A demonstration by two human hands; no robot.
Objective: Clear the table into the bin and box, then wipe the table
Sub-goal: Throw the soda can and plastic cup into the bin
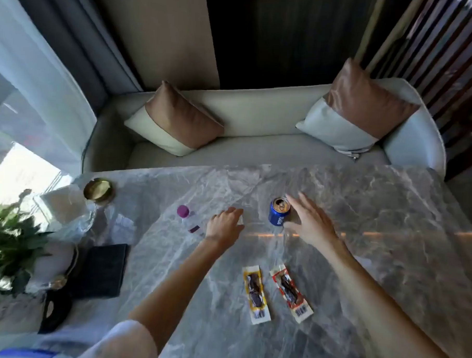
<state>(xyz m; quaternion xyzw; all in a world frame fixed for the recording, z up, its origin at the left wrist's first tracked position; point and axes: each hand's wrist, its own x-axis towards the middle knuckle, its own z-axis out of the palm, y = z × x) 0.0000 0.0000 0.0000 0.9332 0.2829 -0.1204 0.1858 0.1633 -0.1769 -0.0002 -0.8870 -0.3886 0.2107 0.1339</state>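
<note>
While the right hand is hovering with fingers spread, just right of the blue can standing at frame centre, the left hand is hanging with fingers curled beside a clear bottle lying left of centre on the worktop. Whether it is gripping anything I cannot tell. A yellow packet and a red packet are lying side by side at lower centre.

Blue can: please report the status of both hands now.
Right hand open, beside blue can, no grip yet. Left hand curled near purple-capped bottle, hold unclear. Two snack packets lie nearer, not blocking.
</note>
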